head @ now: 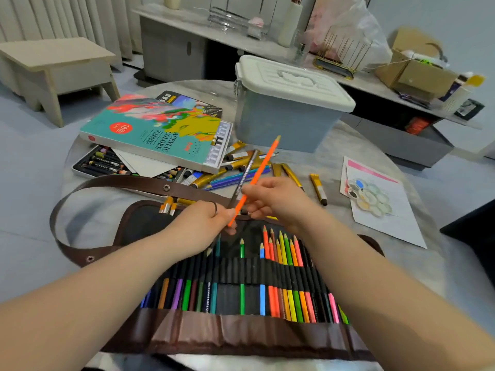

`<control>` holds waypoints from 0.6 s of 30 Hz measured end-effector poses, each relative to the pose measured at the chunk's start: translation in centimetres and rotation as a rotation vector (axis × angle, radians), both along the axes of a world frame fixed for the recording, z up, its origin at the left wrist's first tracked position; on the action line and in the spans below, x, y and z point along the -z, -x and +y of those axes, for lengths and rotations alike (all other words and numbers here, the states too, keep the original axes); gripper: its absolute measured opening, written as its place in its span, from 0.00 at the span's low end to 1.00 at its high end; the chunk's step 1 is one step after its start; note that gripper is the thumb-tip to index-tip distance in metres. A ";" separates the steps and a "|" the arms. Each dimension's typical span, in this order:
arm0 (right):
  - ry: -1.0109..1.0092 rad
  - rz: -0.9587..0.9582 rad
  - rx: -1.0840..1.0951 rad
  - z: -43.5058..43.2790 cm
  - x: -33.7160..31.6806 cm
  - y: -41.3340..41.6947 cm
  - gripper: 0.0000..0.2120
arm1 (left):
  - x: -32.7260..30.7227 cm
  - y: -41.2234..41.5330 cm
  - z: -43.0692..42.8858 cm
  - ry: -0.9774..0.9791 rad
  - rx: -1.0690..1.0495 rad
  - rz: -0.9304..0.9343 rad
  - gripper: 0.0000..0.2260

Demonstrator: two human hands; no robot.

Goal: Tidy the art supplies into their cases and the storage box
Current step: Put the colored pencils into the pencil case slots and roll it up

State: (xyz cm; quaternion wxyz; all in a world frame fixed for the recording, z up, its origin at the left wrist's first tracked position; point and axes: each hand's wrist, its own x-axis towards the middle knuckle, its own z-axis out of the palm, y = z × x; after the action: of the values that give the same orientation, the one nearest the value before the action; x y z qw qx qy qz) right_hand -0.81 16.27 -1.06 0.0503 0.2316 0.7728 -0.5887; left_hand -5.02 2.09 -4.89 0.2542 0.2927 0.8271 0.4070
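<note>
Left hand [201, 225], right hand [272, 200] pinching orange pencil [259, 174]; grip blurred

**Bright colours on brown leather**

A bright orange wooden pencil [263, 162] and a dark grey pencil [247, 170] with white lettering. The brown leather roll-up case [241, 338] has a black band [241, 274]; its pencils [290, 303] run purple, green, blue, orange, yellow, pink. The teal cardboard paint box [150, 135] is splashed red, yellow, green. The pale blue plastic storage box [284, 124] has a white lid [292, 79].
</note>
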 end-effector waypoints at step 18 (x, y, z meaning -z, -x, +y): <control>-0.532 -0.430 -0.143 1.5 2.4 -0.4 0.17 | 0.6 0.8 -0.5 0.280 0.190 -0.039 0.16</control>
State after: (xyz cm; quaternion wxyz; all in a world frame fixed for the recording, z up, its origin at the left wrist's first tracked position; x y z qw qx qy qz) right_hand -0.39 17.74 -3.49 0.1909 0.3006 0.8851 -0.2996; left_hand -5.85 1.64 -5.45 0.3460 0.3233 0.8392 0.2675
